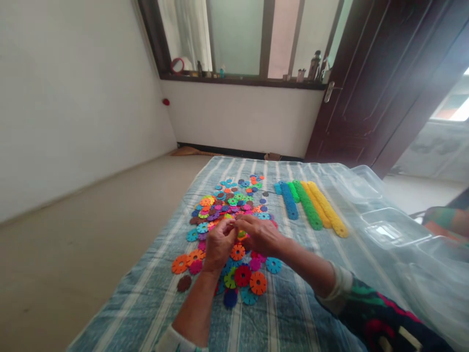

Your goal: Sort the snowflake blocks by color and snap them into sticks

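My left hand (221, 239) and my right hand (259, 233) meet fingertip to fingertip above a heap of notched plastic discs (242, 276). Both have their fingers pinched together, and the small piece between them is mostly hidden by the fingers. The discs are orange, blue, pink, green, red and brown, some lying flat and others overlapping. Right of the heap lie rows of stacked discs joined into sticks: a blue stick (289, 200), a green stick (308, 205) and a yellow stick (330, 210), with further short and long ones beside them.
A striped blue cloth (146, 303) covers the surface under everything. Clear plastic containers (395, 227) stand along its right side, near part of another person (447, 217) at the right edge. Beyond are a dark door (366, 78) and a window sill (249, 81) with small items.
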A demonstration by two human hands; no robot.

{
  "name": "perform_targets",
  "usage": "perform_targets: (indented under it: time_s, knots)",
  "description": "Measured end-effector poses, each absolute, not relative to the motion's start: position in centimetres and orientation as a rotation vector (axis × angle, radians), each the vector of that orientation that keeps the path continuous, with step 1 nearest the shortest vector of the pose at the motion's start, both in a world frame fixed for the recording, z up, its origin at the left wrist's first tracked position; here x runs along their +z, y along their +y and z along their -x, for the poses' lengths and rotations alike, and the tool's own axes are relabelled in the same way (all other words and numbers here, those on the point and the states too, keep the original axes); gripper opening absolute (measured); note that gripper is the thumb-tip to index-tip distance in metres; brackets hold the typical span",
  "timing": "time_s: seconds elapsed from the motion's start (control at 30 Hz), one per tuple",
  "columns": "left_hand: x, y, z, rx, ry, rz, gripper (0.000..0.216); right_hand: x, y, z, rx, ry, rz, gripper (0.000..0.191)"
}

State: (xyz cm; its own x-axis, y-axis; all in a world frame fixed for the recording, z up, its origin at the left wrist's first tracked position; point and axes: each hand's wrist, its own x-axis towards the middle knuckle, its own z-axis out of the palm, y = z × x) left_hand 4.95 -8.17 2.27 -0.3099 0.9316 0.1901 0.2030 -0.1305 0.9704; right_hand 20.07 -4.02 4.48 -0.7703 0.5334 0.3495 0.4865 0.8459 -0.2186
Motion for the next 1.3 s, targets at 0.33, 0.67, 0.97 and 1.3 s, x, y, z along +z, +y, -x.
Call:
perform_targets:
  time_s: [0.33,0.67,0.97,1.3]
  knots:
    - [2.2,-8.2,-3.6,1.521,1.802,-1.364,0.038,4.4,-3.3,-19.1,0.171,-2.657,0.908,0.026]
    - [2.0,-7.9,-0.8,1.542,2.228,-1.396,0.025,4.5,-2.5,-20.9,0.276,-2.483,1.017,0.034]
    - [3.4,-8.8,-2.1,0.704,2.59,-1.719,0.03,0.9,-4.3,-21.9,0.501,-2.127,0.997,0.034]
    - [2.9,-8.6,-2.6,0.704,2.516,-1.83,0.022,-0.7,-3.8,-22.0,0.494,-1.959,0.971,0.035]
